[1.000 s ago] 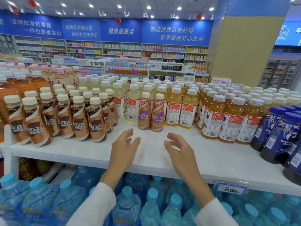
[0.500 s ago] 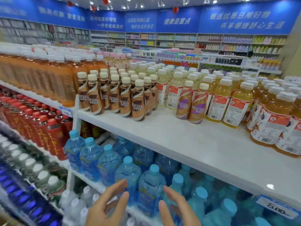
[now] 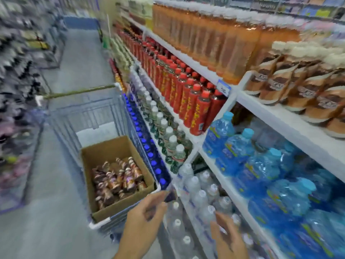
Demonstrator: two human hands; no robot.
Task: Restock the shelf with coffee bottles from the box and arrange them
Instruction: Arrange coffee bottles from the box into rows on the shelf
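A brown cardboard box sits in a blue wire shopping cart at lower left, with several brown coffee bottles lying inside. More coffee bottles with cream caps stand on the white top shelf at right. My left hand hovers just right of the box's near corner, fingers apart and empty. My right hand is low at the bottom edge, over clear water bottles, fingers loosely spread, holding nothing. The picture is blurred.
Red bottles and orange drinks fill shelves to the left of the coffee. Blue water jugs and clear water bottles stand below. The grey aisle floor runs ahead past the cart.
The view has swung left and down from the top shelf to the cart and box. Both hands have dropped from shelf height to near the box.
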